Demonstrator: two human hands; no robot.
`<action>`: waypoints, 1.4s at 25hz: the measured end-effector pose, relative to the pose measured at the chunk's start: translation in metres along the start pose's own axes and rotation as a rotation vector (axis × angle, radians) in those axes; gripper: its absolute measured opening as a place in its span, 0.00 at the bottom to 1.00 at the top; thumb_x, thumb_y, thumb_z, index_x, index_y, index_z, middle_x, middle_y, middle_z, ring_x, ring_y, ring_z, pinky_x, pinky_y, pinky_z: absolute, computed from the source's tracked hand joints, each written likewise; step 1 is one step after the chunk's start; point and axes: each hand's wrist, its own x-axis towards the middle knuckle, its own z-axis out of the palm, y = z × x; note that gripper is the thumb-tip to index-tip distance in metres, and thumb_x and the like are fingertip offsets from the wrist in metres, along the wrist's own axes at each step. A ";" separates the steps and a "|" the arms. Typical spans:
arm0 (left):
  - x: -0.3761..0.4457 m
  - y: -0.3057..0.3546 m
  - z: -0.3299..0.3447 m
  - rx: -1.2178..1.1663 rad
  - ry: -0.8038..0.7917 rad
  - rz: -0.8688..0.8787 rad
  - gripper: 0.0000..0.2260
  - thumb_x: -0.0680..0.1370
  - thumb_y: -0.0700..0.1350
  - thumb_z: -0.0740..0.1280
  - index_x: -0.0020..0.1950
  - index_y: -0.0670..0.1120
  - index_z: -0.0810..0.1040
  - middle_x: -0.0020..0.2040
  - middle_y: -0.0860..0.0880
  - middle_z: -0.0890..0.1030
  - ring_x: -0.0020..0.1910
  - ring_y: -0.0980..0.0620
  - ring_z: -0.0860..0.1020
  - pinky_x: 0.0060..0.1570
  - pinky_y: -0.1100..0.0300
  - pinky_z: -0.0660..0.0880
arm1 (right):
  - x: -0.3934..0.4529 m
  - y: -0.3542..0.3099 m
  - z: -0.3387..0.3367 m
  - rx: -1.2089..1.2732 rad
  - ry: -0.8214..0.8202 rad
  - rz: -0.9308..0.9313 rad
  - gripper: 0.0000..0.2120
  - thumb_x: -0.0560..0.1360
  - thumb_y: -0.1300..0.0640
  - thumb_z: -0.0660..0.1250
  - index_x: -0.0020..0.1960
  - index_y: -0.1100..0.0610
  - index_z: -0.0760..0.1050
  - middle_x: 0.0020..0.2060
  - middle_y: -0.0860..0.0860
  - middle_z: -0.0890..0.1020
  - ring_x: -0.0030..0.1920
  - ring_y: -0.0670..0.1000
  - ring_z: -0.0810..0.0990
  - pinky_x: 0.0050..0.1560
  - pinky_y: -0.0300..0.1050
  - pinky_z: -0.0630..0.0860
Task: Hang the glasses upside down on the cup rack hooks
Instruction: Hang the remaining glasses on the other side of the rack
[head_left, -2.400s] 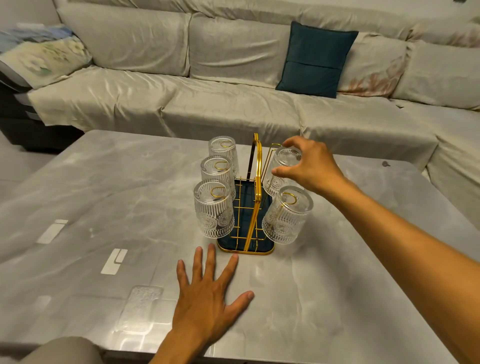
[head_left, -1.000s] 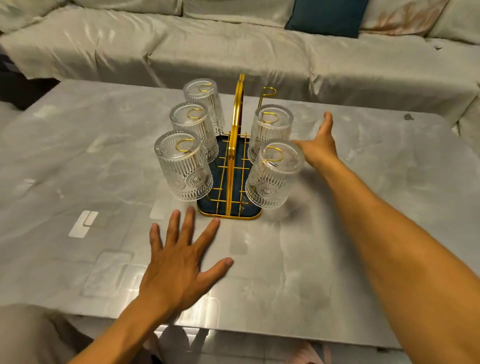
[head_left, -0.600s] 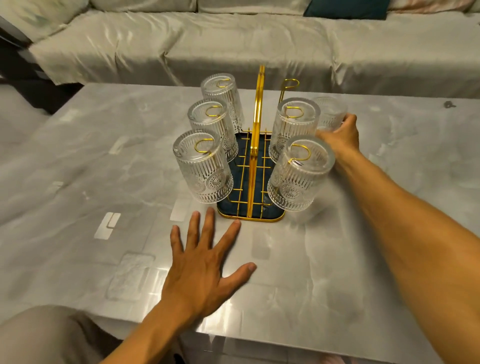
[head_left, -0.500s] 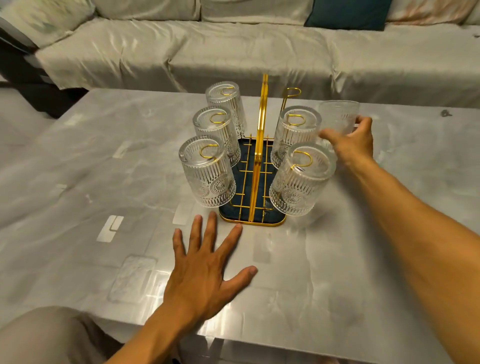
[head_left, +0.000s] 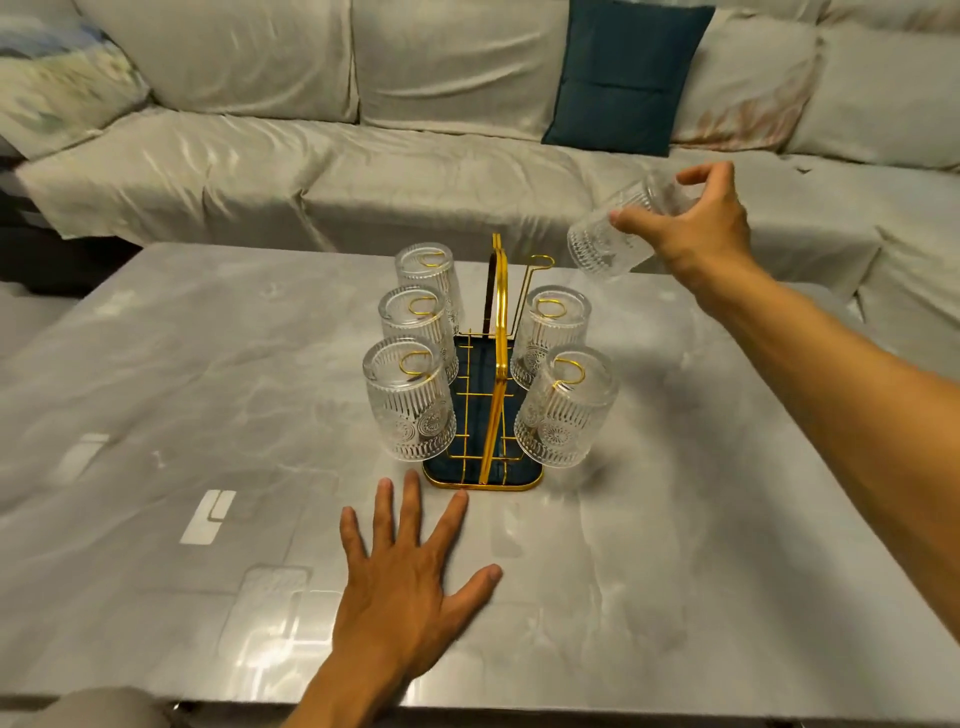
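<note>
A gold wire cup rack (head_left: 496, 312) with a dark blue base stands mid-table. Three ribbed glasses hang upside down on its left hooks, the nearest glass (head_left: 408, 400) in front. Two more hang on the right, the front one (head_left: 566, 408) tilted outward. The far right hook (head_left: 540, 261) is bare. My right hand (head_left: 693, 228) holds a sixth glass (head_left: 610, 236) in the air, tipped with its mouth down-left, above and to the right of that bare hook. My left hand (head_left: 410, 582) lies flat, fingers spread, on the table in front of the rack.
The grey marble-look table (head_left: 208, 395) carries the rack. A pale covered sofa (head_left: 363, 156) runs behind it, with a dark teal cushion (head_left: 628, 78) and a patterned pillow (head_left: 57, 83) at far left.
My right hand picked up the upright glass beside the rack, lifted it and tipped it over toward mouth-down. My left hand stayed flat on the table.
</note>
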 end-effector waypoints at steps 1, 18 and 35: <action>0.001 -0.001 0.001 0.000 0.002 0.000 0.34 0.69 0.79 0.35 0.72 0.69 0.32 0.76 0.49 0.28 0.73 0.45 0.24 0.69 0.34 0.28 | 0.000 -0.007 0.006 -0.007 0.008 -0.017 0.37 0.59 0.37 0.77 0.61 0.50 0.65 0.52 0.47 0.72 0.50 0.50 0.72 0.41 0.39 0.71; 0.005 0.001 0.001 -0.008 0.083 0.032 0.35 0.74 0.76 0.49 0.76 0.60 0.63 0.78 0.42 0.59 0.78 0.36 0.52 0.67 0.34 0.46 | -0.006 -0.008 0.085 -0.255 -0.176 -0.142 0.29 0.61 0.47 0.79 0.57 0.54 0.71 0.53 0.54 0.79 0.47 0.52 0.74 0.42 0.46 0.73; 0.004 0.000 0.006 -0.033 0.132 0.027 0.35 0.73 0.76 0.50 0.75 0.60 0.63 0.78 0.42 0.60 0.75 0.46 0.41 0.67 0.33 0.46 | -0.006 -0.010 0.093 -0.268 -0.357 0.045 0.23 0.64 0.52 0.77 0.52 0.54 0.71 0.50 0.54 0.76 0.48 0.55 0.75 0.45 0.52 0.78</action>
